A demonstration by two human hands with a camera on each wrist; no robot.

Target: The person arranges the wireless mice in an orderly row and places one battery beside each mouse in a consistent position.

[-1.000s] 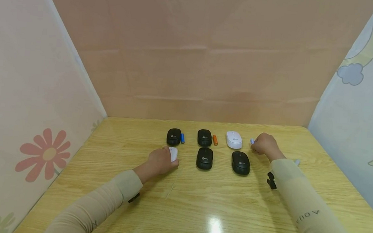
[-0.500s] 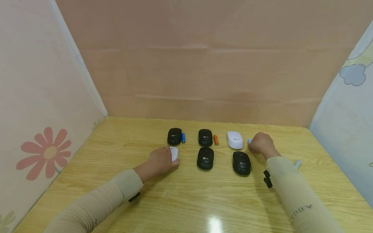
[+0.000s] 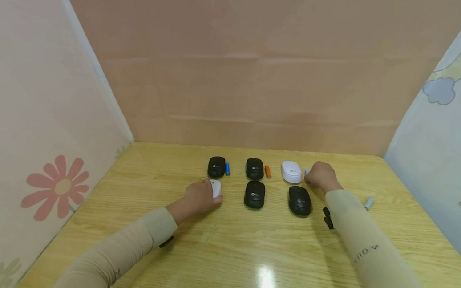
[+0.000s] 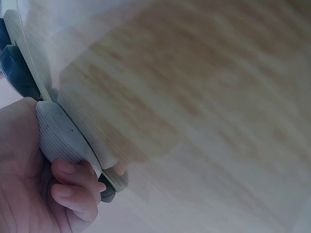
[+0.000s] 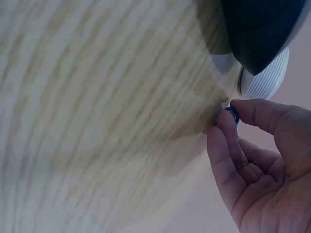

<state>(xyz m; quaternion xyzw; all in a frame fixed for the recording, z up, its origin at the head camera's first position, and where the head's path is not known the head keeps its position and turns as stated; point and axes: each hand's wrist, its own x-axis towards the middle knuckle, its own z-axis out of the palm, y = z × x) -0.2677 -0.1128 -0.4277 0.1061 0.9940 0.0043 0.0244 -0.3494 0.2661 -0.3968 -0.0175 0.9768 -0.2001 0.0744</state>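
Note:
My left hand [image 3: 198,196] grips a white computer mouse [image 3: 216,188] on the table, at the left of the front row. In the left wrist view its ribbed side [image 4: 60,133] shows between thumb and fingers. My right hand [image 3: 322,176] pinches a pale battery [image 3: 307,171] by its near end, just right of the back-row white mouse [image 3: 291,172]. From the right wrist, the battery's dark-ringed end [image 5: 233,114] appears between thumb and fingertip, low against the tabletop; the rest of it is mostly hidden.
Black mice stand at back left [image 3: 216,167], back middle [image 3: 254,168], front middle [image 3: 254,194] and front right [image 3: 299,200]. A blue battery [image 3: 227,169] and an orange battery [image 3: 268,171] lie beside back-row mice. Another pale cylinder [image 3: 368,202] lies beyond my right forearm.
My right hand has moved left with the pale battery, closer to the back-row white mouse. My left hand keeps its hold on the front white mouse.

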